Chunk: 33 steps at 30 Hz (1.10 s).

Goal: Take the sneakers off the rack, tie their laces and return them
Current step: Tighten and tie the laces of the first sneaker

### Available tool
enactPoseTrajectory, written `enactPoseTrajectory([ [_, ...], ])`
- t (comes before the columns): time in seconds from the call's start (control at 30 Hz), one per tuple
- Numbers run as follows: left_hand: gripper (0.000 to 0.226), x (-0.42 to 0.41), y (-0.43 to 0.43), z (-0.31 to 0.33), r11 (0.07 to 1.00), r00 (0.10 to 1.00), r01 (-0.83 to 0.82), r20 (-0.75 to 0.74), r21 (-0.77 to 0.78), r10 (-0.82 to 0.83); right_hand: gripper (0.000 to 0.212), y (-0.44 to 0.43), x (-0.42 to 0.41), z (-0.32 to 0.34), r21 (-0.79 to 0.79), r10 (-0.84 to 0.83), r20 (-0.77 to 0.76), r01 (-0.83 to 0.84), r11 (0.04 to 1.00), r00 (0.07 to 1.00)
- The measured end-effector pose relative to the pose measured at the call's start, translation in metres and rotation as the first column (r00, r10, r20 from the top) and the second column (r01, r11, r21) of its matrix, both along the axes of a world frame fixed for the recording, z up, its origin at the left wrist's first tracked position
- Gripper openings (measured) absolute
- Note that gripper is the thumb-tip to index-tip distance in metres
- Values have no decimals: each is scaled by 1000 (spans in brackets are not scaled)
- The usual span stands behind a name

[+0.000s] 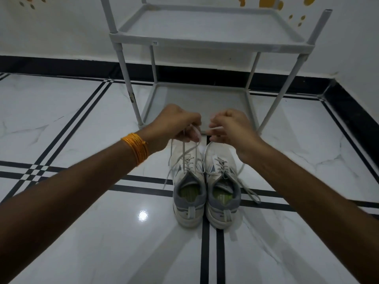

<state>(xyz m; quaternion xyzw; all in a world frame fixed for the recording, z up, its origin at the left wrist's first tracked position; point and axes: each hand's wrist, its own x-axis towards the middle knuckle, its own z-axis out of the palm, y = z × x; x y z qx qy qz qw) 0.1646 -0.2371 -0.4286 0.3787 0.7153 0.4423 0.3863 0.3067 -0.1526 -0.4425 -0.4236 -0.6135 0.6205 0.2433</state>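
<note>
Two white and grey sneakers stand side by side on the floor, heels toward me: the left sneaker and the right sneaker. My left hand hovers above the left sneaker's toe and pinches its white laces, which are pulled up taut. My right hand is beside it, fingers closed on another piece of white lace. The right sneaker's laces lie loose on the floor to its right. Both hands hide the sneakers' toes.
A grey two-shelf rack stands just beyond the sneakers against the white wall; both its shelves hold nothing. The floor is glossy white tile with black stripes. A black skirting runs along the walls, with a corner at the right.
</note>
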Motion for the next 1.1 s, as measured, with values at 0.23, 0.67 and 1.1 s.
enactPoseTrajectory([
  [0.23, 34, -4, 3, -1, 999, 996, -8, 89, 43, 4, 25, -16, 1, 5, 96, 262, 16, -262, 960, 965],
  [0.67, 21, -86, -51, -114, 971, 546, -109, -829, -215, -122, 4, 51, 58, -81, 523, -219, 786, -435, 733, 578],
  [1.1, 21, 3, -46, -137, 974, 726, 184, -651, -129, -224, 15, -17, 14, -89, 435, 105, 760, -622, 651, 641],
])
